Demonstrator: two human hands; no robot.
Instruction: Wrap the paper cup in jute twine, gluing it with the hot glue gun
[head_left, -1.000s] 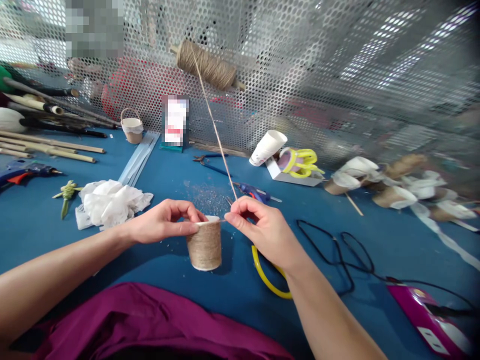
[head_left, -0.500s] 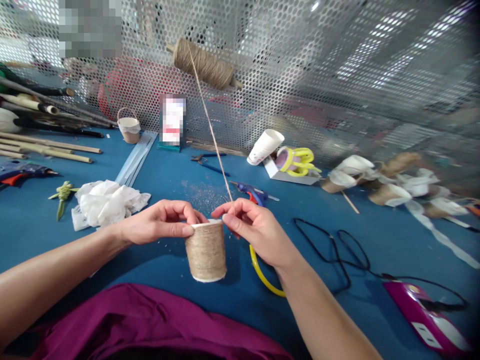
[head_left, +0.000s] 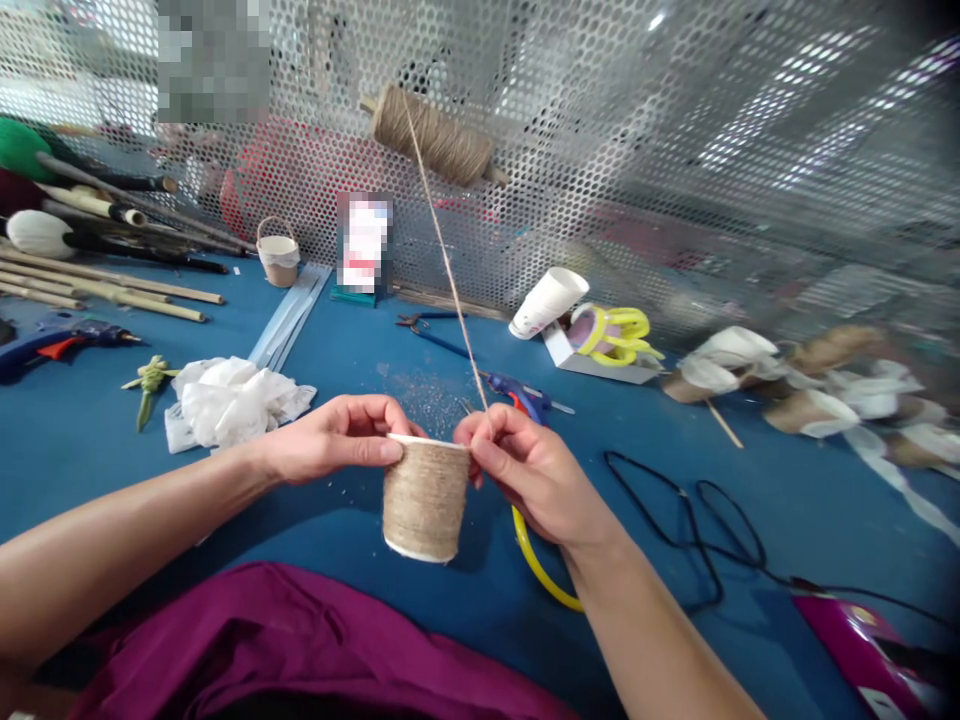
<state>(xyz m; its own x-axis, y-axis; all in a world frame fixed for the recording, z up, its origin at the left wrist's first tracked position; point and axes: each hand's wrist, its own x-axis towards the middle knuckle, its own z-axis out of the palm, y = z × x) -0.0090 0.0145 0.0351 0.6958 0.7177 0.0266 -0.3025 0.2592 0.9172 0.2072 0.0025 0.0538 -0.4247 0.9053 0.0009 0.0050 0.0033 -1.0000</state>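
A paper cup wrapped in jute twine (head_left: 425,496) is held just above the blue table (head_left: 360,345). My left hand (head_left: 339,437) pinches its rim on the left side. At the right side of the rim, my right hand (head_left: 525,470) pinches the twine strand (head_left: 448,267). That strand runs taut up to a twine spool (head_left: 435,138) mounted on the perforated metal screen (head_left: 675,130).
Around lie white lace (head_left: 232,400), a small basket (head_left: 277,255), bamboo sticks (head_left: 105,285), glue guns (head_left: 529,398) (head_left: 52,340), pliers (head_left: 431,328), a white cup (head_left: 547,300), a yellow hoop (head_left: 540,570), black cable (head_left: 690,530), a purple device (head_left: 870,640) and wrapped cups (head_left: 795,385). A person sits behind the screen.
My right hand has brought the twine from just off the rim to against the cup's right side. The cup has shifted slightly right.
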